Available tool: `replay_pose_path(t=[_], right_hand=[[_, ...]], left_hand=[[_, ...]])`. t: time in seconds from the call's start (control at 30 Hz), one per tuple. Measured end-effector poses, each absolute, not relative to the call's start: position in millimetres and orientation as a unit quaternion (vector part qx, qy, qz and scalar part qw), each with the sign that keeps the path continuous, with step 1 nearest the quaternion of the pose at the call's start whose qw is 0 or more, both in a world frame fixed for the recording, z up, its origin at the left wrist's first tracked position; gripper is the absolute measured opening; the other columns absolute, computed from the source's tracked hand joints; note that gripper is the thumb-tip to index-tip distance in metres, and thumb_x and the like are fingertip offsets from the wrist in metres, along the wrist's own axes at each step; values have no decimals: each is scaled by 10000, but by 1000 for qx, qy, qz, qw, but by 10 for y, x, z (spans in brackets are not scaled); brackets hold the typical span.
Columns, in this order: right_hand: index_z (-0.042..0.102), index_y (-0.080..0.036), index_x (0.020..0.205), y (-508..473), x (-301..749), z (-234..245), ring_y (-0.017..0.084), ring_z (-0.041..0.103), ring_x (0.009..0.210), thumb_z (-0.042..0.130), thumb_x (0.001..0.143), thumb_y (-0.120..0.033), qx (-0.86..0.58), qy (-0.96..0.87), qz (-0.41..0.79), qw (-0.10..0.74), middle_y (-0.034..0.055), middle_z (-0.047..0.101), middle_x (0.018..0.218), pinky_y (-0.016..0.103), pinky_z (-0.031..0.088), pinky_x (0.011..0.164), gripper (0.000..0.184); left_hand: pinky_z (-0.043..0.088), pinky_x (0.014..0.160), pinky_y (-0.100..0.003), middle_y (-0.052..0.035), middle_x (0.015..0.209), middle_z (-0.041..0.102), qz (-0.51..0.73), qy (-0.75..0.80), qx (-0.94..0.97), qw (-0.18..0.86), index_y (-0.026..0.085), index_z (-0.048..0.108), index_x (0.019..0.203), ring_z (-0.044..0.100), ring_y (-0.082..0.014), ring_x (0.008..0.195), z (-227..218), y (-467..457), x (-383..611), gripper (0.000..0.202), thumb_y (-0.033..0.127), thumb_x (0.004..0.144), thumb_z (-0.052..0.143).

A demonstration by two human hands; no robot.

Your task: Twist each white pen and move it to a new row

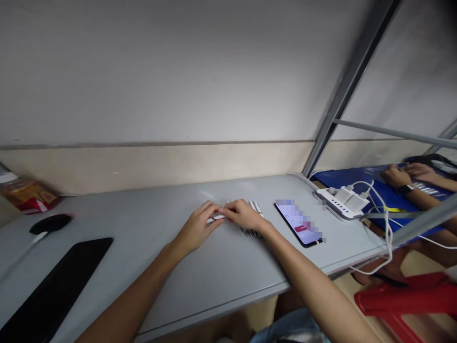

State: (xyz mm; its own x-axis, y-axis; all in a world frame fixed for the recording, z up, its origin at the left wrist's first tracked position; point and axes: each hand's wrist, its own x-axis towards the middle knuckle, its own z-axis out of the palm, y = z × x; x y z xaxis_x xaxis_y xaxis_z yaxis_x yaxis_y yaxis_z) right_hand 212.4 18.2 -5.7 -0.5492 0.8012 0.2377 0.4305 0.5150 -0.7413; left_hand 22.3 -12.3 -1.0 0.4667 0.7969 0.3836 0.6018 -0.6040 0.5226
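Pinching a slim white object [215, 219] in the left hand [198, 227], with the right hand [244, 214] meeting it fingertip-first, impossible to tell if also grasping, above a gray table [160, 286], near white pieces [256, 207], left of a lit phone [293, 220]

On a table [210, 281], the left hand [200, 224] and right hand [244, 214] meet near the middle, with sticks [254, 233] under and beside the right. Rightward lie a phone [298, 223], then a power strip [337, 208] at the far corner; leftward, a flat pad [60, 290] sits nearer, a bottle [30, 196] farther back. A wall [178, 85] stands behind.
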Motion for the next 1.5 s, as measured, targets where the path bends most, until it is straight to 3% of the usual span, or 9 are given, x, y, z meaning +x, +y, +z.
replay_pose_path(t=[0.23, 0.43, 0.7, 0.87, 1.03, 1.17, 1.3, 1.43, 1.5], right_hand=[[476, -160, 574, 246, 2199, -54, 82, 305, 525, 463, 870, -535, -430, -750, 350, 361, -46, 341, 542, 234, 229, 503, 478], [615, -132, 679, 250, 2252, -32, 76, 321, 461, 452, 861, -605, -413, -687, 513, 307, -28, 417, 525, 229, 224, 449, 532], [542, -153, 657, 252, 2266, -19, 65, 239, 431, 504, 849, -576, -388, -605, 623, 309, -59, 339, 508, 232, 154, 427, 467], [536, -159, 658, 226, 2248, -5, 84, 283, 490, 475, 882, -536, -369, -718, 481, 343, -55, 338, 523, 234, 225, 486, 443], [659, -159, 821, 225, 2212, -15, 120, 474, 664, 521, 889, -377, -355, -784, 299, 412, 7, 584, 737, 229, 348, 618, 267], [659, -181, 1045, 271, 2222, -99, 123, 525, 684, 628, 818, -347, -370, -768, 310, 422, 32, 643, 871, 233, 397, 643, 283], [680, -142, 842, 302, 2240, -141, 116, 479, 573, 524, 879, -414, -403, -761, 339, 379, 5, 580, 641, 235, 368, 567, 316], [660, -173, 953, 309, 2253, -119, 132, 548, 729, 640, 791, -321, -363, -761, 328, 425, 18, 635, 841, 233, 402, 651, 220], [664, -165, 921, 309, 2266, -111, 129, 534, 670, 600, 823, -366, -387, -751, 346, 408, 17, 622, 775, 237, 397, 619, 233]], left_hand=[[447, 800, -301, -39, 979, 636, 280, 436, 851, 88, 207, 569, 1042, 587, -168, 880, -86, -7, 67, 242, 342, 960, 385], [432, 785, -334, -48, 933, 625, 276, 416, 866, 3, 193, 567, 1022, 549, -187, 869, -77, 42, 32, 251, 306, 974, 348], [369, 712, -335, -51, 829, 619, 232, 426, 868, -108, 181, 541, 892, 519, -200, 795, -84, 64, 18, 256, 235, 976, 305], [363, 685, -324, -40, 702, 584, 252, 435, 858, -105, 190, 502, 760, 515, -189, 700, -118, 92, 1, 241, 115, 917, 335], [373, 637, -287, -14, 698, 537, 275, 449, 850, 0, 199, 482, 784, 495, -164, 657, -125, 107, -17, 207, 191, 935, 340], [380, 644, -284, -7, 731, 513, 268, 446, 853, 35, 204, 454, 794, 486, -158, 671, -146, 108, -10, 228, 300, 963, 334], [395, 691, -295, -17, 788, 533, 262, 443, 856, 42, 204, 463, 827, 508, -170, 737, -166, 100, -4, 227, 320, 968, 327], [419, 730, -307, -29, 858, 569, 264, 450, 850, 70, 210, 495, 943, 539, -179, 785, -161, 88, 0, 200, 323, 964, 331], [431, 755, -319, -37, 899, 584, 271, 455, 844, 84, 214, 493, 1011, 553, -184, 811, -160, 83, 4, 195, 320, 961, 338]])
